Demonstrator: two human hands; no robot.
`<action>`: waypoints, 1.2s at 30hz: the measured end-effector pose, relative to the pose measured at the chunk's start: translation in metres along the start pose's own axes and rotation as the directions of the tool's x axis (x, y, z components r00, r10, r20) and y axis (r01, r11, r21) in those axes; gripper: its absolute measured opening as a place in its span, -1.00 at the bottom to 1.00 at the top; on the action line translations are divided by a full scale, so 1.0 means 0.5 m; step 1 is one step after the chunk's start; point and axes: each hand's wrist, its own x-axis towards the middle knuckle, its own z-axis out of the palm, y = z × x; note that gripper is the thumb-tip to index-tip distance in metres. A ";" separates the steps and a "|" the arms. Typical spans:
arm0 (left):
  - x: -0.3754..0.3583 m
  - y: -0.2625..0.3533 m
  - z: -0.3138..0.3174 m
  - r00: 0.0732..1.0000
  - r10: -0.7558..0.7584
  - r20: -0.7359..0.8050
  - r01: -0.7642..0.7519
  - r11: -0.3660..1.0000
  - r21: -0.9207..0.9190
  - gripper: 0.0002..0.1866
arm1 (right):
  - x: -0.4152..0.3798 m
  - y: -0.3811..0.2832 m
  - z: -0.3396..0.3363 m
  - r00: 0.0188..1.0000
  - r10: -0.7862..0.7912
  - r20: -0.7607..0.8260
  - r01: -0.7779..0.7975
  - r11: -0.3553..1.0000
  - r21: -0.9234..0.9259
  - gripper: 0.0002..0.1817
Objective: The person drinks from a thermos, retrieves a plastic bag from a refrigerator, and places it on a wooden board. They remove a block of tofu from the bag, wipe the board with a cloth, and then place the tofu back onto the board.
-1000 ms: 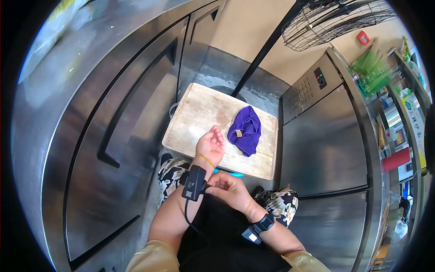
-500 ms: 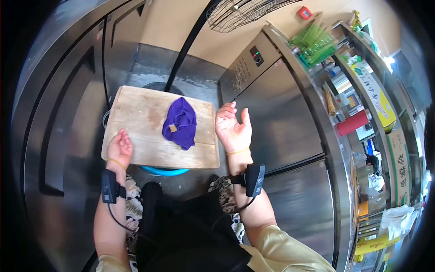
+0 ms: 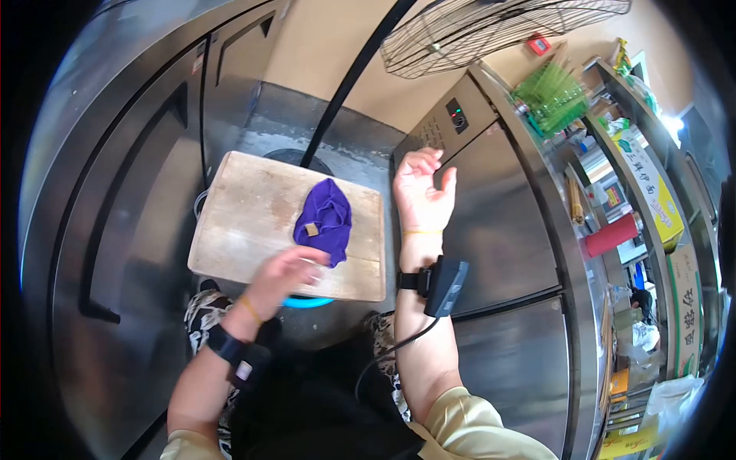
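A purple cloth with a small tan tag lies crumpled on a wooden board. My left hand hovers over the board's near edge, just short of the cloth. Its fingers are somewhat blurred but look loosely stretched out, with no object visible in them. Beyond the board's right edge, my right hand is raised palm up, thumb apart and fingers slightly curled, holding nothing. Both wrists carry a yellow band and a strapped black device.
A blue basin rim shows under the board. Steel cabinets stand left and right. A black pole and a wire fan guard are ahead. Shelves at right hold boxes and a red roll.
My left hand has swung right from the board's left side to its near edge by the cloth. My right hand remains raised beside the board. The view has shifted a little.
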 end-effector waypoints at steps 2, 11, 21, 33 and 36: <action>0.001 0.006 0.061 0.984 -0.003 0.181 0.018 0.996 -0.086 -0.66 | -0.008 -0.002 -0.082 0.989 -0.047 -0.137 0.049 0.999 0.009 -0.55; 0.001 -0.083 0.084 0.972 -0.071 0.226 0.086 0.995 -0.059 -0.85 | -0.041 -0.005 -0.266 0.883 -0.238 -0.404 0.006 0.868 -0.497 -0.57; -0.012 -0.098 0.074 0.993 -0.099 0.072 0.111 0.974 -0.196 -0.87 | -0.049 0.040 -0.342 0.983 -0.083 -0.165 -0.183 -0.552 -0.814 -0.90; 0.024 -0.093 -0.100 0.908 -0.140 -0.396 0.126 0.990 -0.061 -0.72 | -0.039 -0.028 -0.335 0.788 0.138 -0.600 -0.440 0.809 -0.391 -0.75; 0.029 -0.071 -0.233 0.701 -0.026 -0.713 0.034 0.999 -0.003 -0.79 | -0.019 -0.082 -0.351 0.791 -0.004 -0.612 -0.503 0.565 -0.654 -0.78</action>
